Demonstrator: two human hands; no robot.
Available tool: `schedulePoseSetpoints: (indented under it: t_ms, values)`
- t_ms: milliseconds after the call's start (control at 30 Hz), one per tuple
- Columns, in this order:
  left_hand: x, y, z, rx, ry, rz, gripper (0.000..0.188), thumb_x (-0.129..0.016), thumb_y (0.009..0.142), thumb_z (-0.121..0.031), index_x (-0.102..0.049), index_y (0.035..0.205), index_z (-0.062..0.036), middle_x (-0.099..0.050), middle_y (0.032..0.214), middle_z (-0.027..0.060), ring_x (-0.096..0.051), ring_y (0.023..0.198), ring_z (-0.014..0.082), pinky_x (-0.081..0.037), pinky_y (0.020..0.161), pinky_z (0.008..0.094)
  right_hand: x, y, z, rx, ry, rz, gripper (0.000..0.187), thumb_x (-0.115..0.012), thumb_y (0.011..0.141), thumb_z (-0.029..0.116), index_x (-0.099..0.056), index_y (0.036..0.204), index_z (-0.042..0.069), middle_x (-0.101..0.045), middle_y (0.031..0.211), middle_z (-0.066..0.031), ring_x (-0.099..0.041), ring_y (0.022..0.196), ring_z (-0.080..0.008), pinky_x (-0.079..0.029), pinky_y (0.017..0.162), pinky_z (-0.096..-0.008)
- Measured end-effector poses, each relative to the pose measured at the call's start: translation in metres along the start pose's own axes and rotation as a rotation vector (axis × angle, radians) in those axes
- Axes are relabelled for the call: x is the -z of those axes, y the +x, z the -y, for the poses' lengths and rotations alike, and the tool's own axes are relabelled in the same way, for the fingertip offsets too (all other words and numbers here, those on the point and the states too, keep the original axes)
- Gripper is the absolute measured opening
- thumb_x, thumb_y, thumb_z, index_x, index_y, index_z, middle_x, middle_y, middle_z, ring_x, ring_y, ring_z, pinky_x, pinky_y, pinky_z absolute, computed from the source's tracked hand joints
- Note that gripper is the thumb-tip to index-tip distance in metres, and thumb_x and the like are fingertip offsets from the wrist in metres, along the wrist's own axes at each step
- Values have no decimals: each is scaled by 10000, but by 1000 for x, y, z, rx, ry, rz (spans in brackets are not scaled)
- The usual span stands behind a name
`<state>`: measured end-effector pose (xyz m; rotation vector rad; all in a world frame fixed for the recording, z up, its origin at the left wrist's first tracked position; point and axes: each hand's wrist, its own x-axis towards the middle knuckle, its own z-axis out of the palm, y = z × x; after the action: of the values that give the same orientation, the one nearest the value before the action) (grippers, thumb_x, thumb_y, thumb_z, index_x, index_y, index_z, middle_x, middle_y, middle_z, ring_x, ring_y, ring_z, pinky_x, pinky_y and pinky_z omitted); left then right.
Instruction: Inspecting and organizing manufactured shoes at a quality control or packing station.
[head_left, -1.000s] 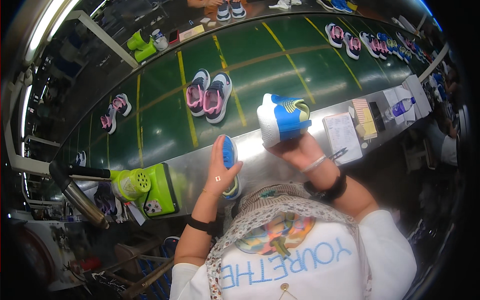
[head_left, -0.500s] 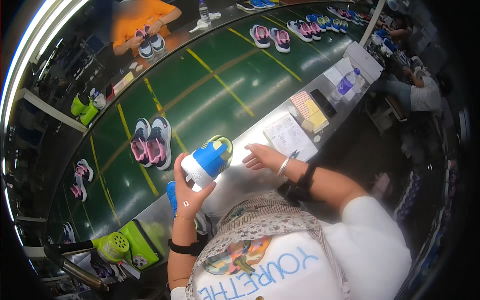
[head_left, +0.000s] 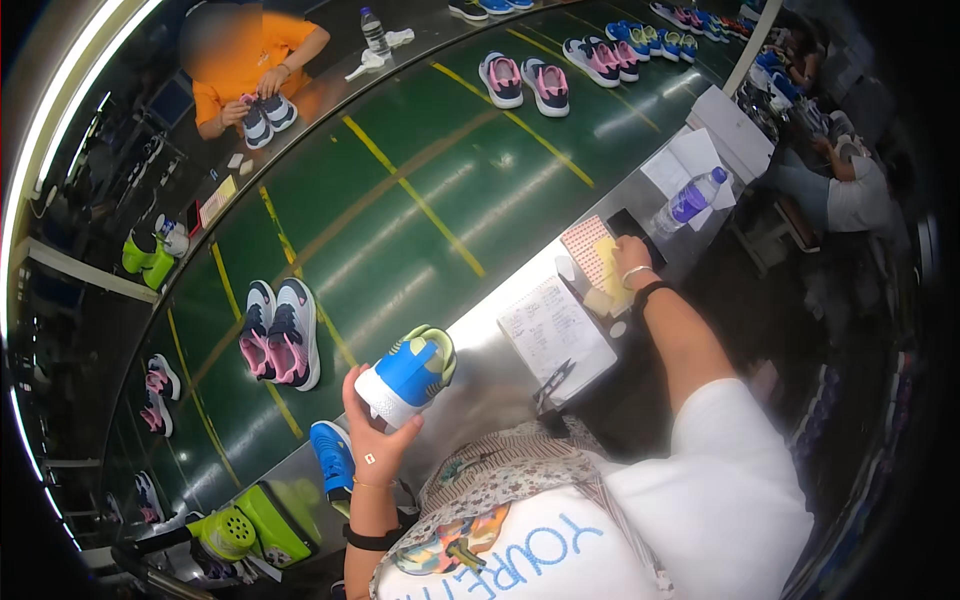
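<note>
In my left hand (head_left: pixel 378 440) is a blue sneaker (head_left: pixel 405 375) with a white sole and lime-green lining, its heel toward me. The fingers and thumb wrap around the sole. A second blue sneaker (head_left: pixel 332 455) lies beside my left wrist at the table edge. My right hand (head_left: pixel 630 258) is stretched out to the right, its fingers drawn together at the edge of a yellow sheet (head_left: pixel 607 268). Whatever is between those fingertips is too small to make out. Under the yellow sheet lies a card with rows of red marks (head_left: pixel 583 247), and a black phone (head_left: pixel 640 228) is right behind the hand.
The green conveyor belt (head_left: pixel 400 250) carries pairs of sneakers, including a grey-and-pink pair (head_left: pixel 280 335). On the metal ledge are a written notebook (head_left: pixel 555 335), black snips (head_left: pixel 556 380) and a purple-labelled bottle (head_left: pixel 690 200). A lime-green machine (head_left: pixel 265 525) stands left. Across the belt, a person in orange handles sneakers.
My right hand has moved from beside the held sneaker, out to the right, over the yellow sheet. My left hand still holds the sneaker. The whole view has shifted slightly.
</note>
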<state>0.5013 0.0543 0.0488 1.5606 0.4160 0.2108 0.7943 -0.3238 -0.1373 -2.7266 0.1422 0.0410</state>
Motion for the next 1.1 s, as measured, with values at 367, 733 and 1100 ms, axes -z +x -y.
schedulePoseSetpoints:
  t_ms: [367,733,1100]
  values:
    - [-23,37,-18,-42,11,-44,930,-736,532,-49,-205,1294,-94,-296,1271,112,-386,1140,247,-378,926,373,-3,52,0,336,-293,212,125,-576,719,172,-619,769,66,-590,798,-122,-573,788,-282,-463,712,-380]
    - [-22,35,-32,-206,134,-47,970,-760,519,-67,-187,1300,-118,-246,1328,131,-343,1188,260,-352,953,379,-10,60,-1,483,-445,248,146,-570,756,184,-606,796,49,-600,817,-137,-587,768,-293,-478,691,-387]
    - [-5,27,-34,-391,251,-85,982,-774,524,-103,-178,1304,-120,-263,1314,151,-324,1202,269,-339,961,389,-35,54,-1,516,-611,184,156,-422,808,78,-569,803,26,-593,808,-164,-603,733,-315,-503,630,-382]
